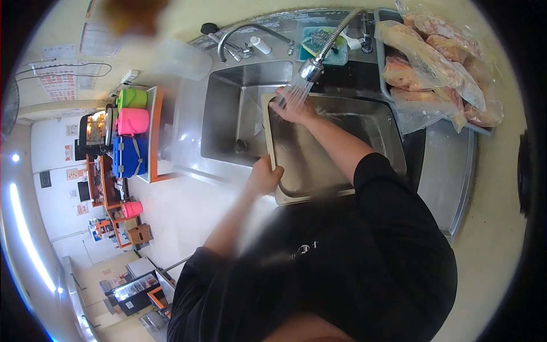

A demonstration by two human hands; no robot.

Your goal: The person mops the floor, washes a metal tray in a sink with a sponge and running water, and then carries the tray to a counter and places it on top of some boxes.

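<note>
A deep rectangular metal pan [333,134] is tilted over the right side of the sink, its inside wet. My left hand [264,175] is closed on the pan's near left rim, the thumb over the edge. Under the running spray head [310,69], my right hand [293,108] lies against the pan's far left corner. Its fingers are stretched out, partly blurred by the falling water, and I make out nothing held in them.
Left of the pan is the steel sink basin [242,114], with a curved faucet [250,28] behind. A teal tray [325,45] holds a sponge and scourer. Bagged raw meat [439,68] fills a grey tub [383,45] at right. Coloured coolers [130,154] stand far left.
</note>
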